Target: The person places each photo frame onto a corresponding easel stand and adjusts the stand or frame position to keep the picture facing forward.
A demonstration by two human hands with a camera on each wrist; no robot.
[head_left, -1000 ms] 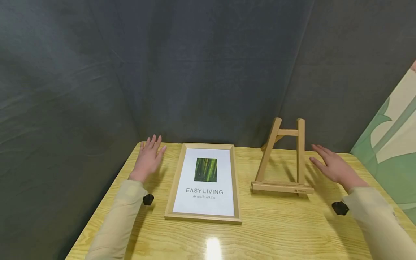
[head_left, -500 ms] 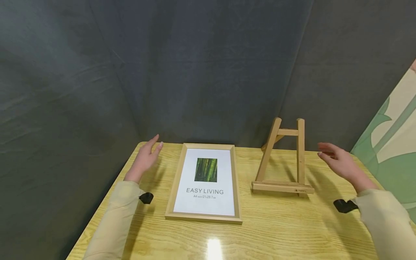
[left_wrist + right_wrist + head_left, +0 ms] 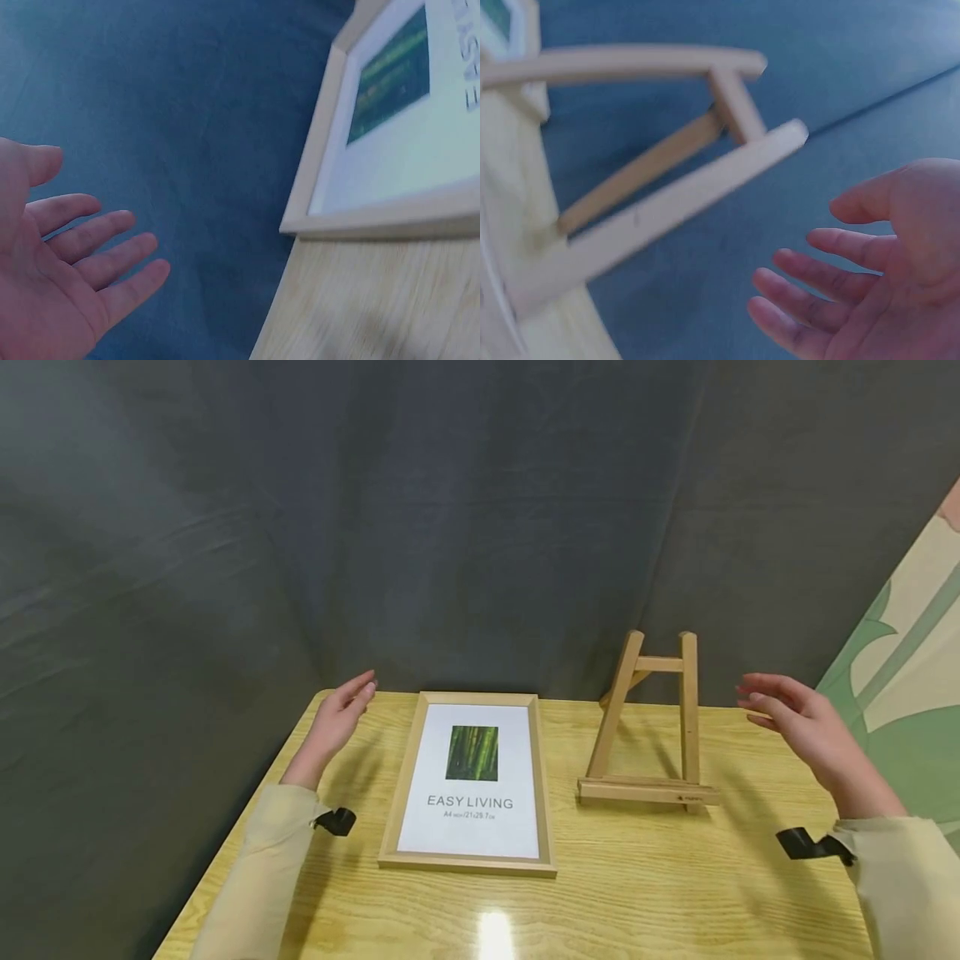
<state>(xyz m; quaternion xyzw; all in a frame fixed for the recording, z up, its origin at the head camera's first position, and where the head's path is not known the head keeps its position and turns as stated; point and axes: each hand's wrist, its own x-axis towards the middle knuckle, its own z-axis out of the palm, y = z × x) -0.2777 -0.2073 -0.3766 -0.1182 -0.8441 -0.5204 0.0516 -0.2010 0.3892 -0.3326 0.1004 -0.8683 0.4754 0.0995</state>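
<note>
A picture frame (image 3: 542,793) with a pale wood border lies flat on the table, its white sheet printed "EASY LIVING" under a bamboo photo. To its right a small wooden easel (image 3: 648,791) stands upright, its ledge toward me. My left hand (image 3: 335,727) hovers left of the frame, fingers relaxed and holding nothing. Over on the right, my right hand (image 3: 810,735) is in the air beside the easel, palm turned inward and fingers loosely bent around nothing. The left wrist view shows the frame's corner (image 3: 300,221) apart from the fingers; the right wrist view shows the easel's leg (image 3: 660,217) apart too.
A wood-grain table (image 3: 637,893) carries both things. Behind it and on the left hangs a dark grey curtain (image 3: 480,527). A panel with painted leaves (image 3: 911,693) stands at the right. Black wrist mounts (image 3: 335,822) stick out from the sleeves.
My right hand has moved right and away from the easel, turning its palm inward. My left hand has turned sideways, its spread fingers drawn together. Frame and easel stay in place.
</note>
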